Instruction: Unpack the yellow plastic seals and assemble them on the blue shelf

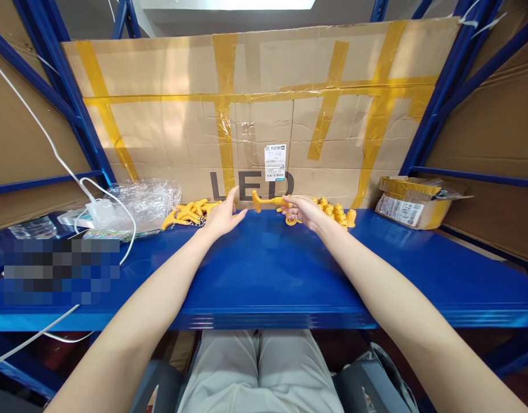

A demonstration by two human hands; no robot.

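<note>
My right hand (304, 210) grips a small yellow hammer-shaped piece (268, 200) by its handle, with the head pointing left. Across from it, my left hand (224, 217) has its thumb and fingers apart and holds nothing. Beside the left hand lies a heap of yellow branched pieces (188, 213) with some chain among them. Behind and right of my right hand stand several yellow knobbed pieces (339, 213). A round yellow piece (291, 220) lies just under the right hand, partly hidden by it.
Clear plastic wrap (149, 198) and a white power adapter (102, 212) with cables are at the left. An opened cardboard box (407, 203) sits at the right end of the blue shelf (268, 275). A large taped cardboard sheet (169, 132) stands along the back.
</note>
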